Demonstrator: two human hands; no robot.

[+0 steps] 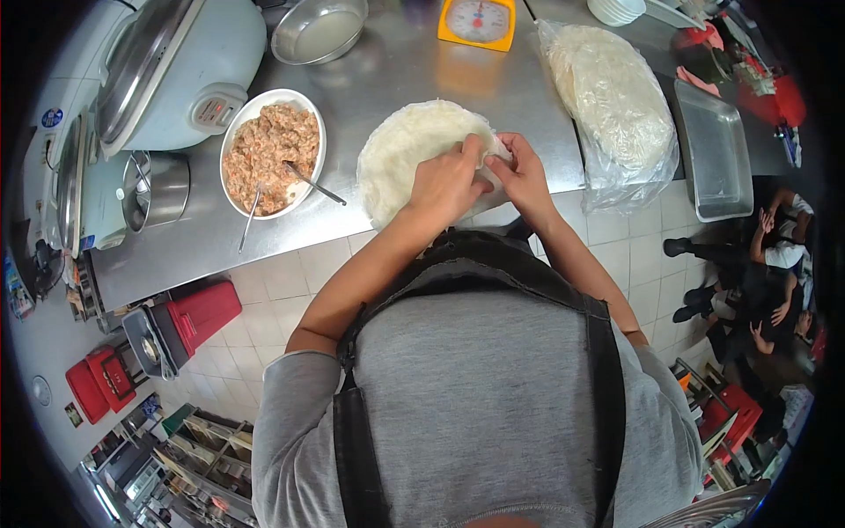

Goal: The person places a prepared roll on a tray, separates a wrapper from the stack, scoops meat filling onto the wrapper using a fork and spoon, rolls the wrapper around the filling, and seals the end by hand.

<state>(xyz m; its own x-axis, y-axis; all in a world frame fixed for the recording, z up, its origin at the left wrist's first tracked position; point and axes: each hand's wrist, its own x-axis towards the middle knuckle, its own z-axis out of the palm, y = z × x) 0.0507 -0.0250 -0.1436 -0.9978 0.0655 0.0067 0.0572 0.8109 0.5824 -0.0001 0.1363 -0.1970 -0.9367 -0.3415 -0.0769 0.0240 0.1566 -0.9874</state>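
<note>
At the worktop's (396,79) near edge: stack of thin round wrappers (400,158), lying under and left of both hands.
Right hand (521,173): closed, thumb and fingertips pinching wrapper edge.
Left hand (449,182): fingers curled at same edge; exact grip unclear.
Left side: white dish of minced filling (271,157), two spoons; rice cooker (189,79) behind.
Far side: metal bowl (319,33), orange dial scale (477,21).
Right side: bagged wrappers (612,106), metal tray (715,154).
Room: pale tiled floor (290,268); people (775,282) at right.
</note>
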